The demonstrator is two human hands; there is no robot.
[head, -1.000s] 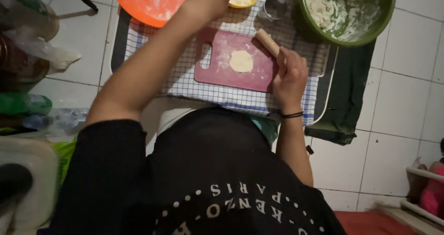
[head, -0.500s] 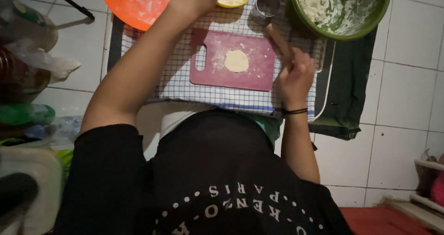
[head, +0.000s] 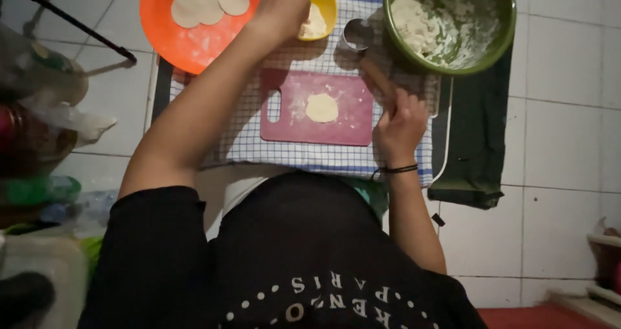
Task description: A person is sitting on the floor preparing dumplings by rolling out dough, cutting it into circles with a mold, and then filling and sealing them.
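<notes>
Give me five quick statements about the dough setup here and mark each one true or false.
1. The left hand reaches into the yellow bowl. True.
2. The right hand holds a knife. False: it grips a wooden rolling pin.
3. One flat dough round lies on the red cutting board. True.
4. The orange plate holds nothing. False: several flat dough rounds lie on it.
5. The green bowl holds a lump of dough with flour on its walls. True.
</notes>
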